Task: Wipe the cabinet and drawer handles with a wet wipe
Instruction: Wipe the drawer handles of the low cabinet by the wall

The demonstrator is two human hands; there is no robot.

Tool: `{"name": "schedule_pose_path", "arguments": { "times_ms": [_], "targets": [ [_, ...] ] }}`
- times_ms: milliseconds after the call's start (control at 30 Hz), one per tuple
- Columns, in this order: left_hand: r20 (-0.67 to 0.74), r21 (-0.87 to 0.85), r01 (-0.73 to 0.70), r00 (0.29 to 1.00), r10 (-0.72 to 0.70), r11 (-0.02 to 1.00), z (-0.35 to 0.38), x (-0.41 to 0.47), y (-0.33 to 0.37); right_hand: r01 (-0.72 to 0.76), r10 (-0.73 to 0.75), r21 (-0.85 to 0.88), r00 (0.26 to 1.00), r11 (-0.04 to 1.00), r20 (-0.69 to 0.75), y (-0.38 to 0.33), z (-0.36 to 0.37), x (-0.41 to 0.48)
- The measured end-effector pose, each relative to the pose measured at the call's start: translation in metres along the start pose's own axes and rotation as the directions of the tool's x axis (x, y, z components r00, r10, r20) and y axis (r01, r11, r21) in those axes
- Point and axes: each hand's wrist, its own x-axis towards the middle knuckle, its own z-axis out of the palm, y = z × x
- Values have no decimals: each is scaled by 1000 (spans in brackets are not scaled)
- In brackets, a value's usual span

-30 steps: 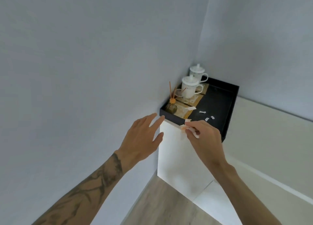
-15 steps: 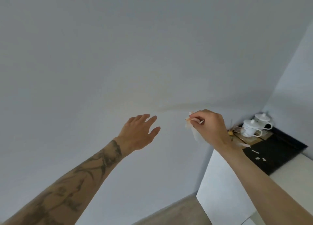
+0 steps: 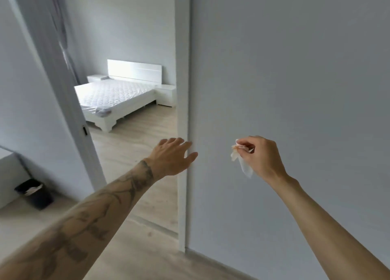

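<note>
Head view: wet wipe (image 3: 242,161) pinched in right hand (image 3: 261,157), dangling below fingertips.

Your right hand (image 3: 261,155), pinching the wet wipe (image 3: 242,163), faces a flat grey wall (image 3: 306,79) that fills the right half of your view. Your left hand (image 3: 172,157) is spread at the white door jamb (image 3: 182,68); it may be touching, but the view is unclear. Left of the jamb the doorway is open over wooden floor (image 3: 130,144), bounded by a slanting grey panel (image 3: 69,102). Beyond stand a bed (image 3: 114,98) and a nightstand (image 3: 166,95). A black bin (image 3: 34,194) sits low on your left.
</note>
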Motion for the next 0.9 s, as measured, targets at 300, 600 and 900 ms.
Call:
{"name": "schedule_pose_path", "arguments": {
  "times_ms": [300, 600, 900],
  "targets": [
    [-27, 54, 370, 929, -369, 927, -47, -198, -321, 259, -289, 166, 938, 951, 192, -277, 255, 2],
    [-84, 11, 640, 767, -637, 769, -75, -355, -547, 395, -496, 337, 814, 855, 304, -501, 460, -13],
    [-48, 51, 820, 572, -819, 570, -72, -441, -776, 436, -650, 516, 666, 738, 367, -680, 699, 7]
  ]
}}
